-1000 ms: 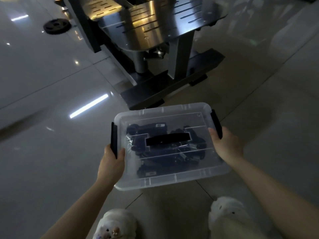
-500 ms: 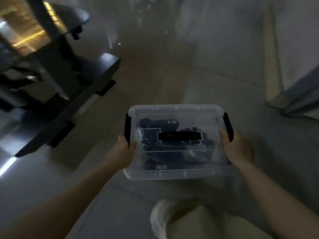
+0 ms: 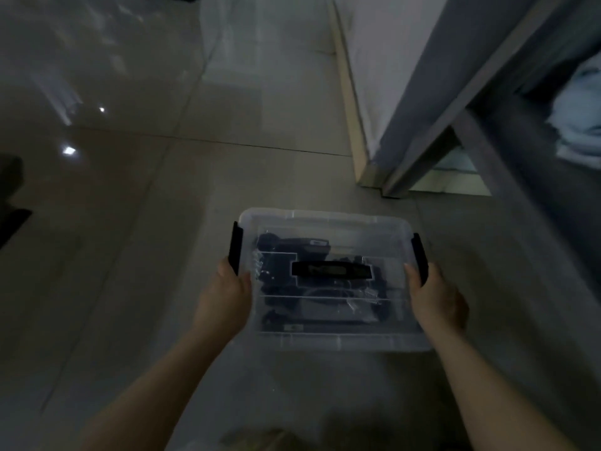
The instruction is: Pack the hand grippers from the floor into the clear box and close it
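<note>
Head view. Clear box (image 3: 328,222), lid on, carried above the tiled floor (image 3: 130,222). Your left hand (image 3: 224,301) grips its left edge, thumb beside the black latch (image 3: 235,247); your right hand (image 3: 437,301) grips the right edge, thumb on top. Dark hand grippers (image 3: 292,252) lie inside, between your thumbs. Grey shelf frame (image 3: 439,125) at upper right.

Clear box (image 3: 325,219) now seemingly nearer grey frame (image 3: 419,151)

Box (image 3: 325,219) clear, black side latches (image 3: 234,247) and black lid handle (image 3: 331,271). Grippers (image 3: 292,252) inside black. Floor (image 3: 130,222) glossy beige tile, dark grout lines.
</note>
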A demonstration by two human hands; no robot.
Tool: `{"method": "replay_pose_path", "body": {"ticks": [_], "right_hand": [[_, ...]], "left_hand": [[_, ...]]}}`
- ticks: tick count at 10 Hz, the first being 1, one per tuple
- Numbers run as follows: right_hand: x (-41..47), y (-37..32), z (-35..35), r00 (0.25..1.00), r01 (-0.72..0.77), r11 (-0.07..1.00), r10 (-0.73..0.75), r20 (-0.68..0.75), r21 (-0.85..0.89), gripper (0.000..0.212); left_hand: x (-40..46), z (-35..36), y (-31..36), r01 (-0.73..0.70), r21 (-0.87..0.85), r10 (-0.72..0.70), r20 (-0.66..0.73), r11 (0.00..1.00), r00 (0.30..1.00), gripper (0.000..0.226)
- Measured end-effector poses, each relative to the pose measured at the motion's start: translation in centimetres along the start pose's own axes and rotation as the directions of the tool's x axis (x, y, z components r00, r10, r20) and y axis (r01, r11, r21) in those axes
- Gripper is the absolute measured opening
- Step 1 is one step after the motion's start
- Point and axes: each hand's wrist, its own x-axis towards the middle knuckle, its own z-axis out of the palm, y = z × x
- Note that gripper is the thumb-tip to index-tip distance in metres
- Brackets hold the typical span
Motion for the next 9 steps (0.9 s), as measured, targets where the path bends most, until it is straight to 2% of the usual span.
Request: {"method": "replay_pose_path", "body": {"ticks": [2,4,5,6,7,8,9], "right_hand": [[3.1,1.2,0.3,1.000,0.030,0.998,-0.030,0.002,-0.063,0.050],[3.8,1.2,-0.1,0.999,0.043,0.994,-0.043,0.008,-0.098,0.048],[3.9,1.0,-0.1,0.998,0.051,0.997,-0.049,0.033,-0.061,0.045],[4.3,0.0,-0.9,0.981,0.008,0.998,0.004,0.195,-0.062,0.049],[2.8,-0.4,-2.4,0.957,-0.032,0.997,0.053,0.284,-0.076,0.048],[-0.4,-0.9,-4.1,0.923,0.052,0.989,0.005,0.385,-0.138,0.059],[-2.9,-1.7,-5.1,0.780,0.294,0.955,-0.221,0.586,-0.032,0.063]], "left_hand": [[-0.9,2.7,1.2,-0.007,0.046,0.016,-0.194,0.999,0.981,0.036],[0.0,3.2,1.9,-0.001,0.115,0.027,-0.228,0.993,0.973,0.037],[0.2,2.7,2.1,0.003,0.127,0.017,-0.160,0.992,0.987,0.038],[0.4,1.5,2.4,0.057,0.158,-0.059,0.006,0.986,0.998,0.047],[-3.0,-1.2,3.0,0.080,0.295,-0.165,0.277,0.952,0.947,0.063],[-7.0,-6.8,4.8,-0.203,0.606,-0.094,0.421,0.769,0.902,0.058],[-9.1,-12.2,8.5,-0.262,0.665,0.039,0.330,0.700,0.943,0.049]]}}
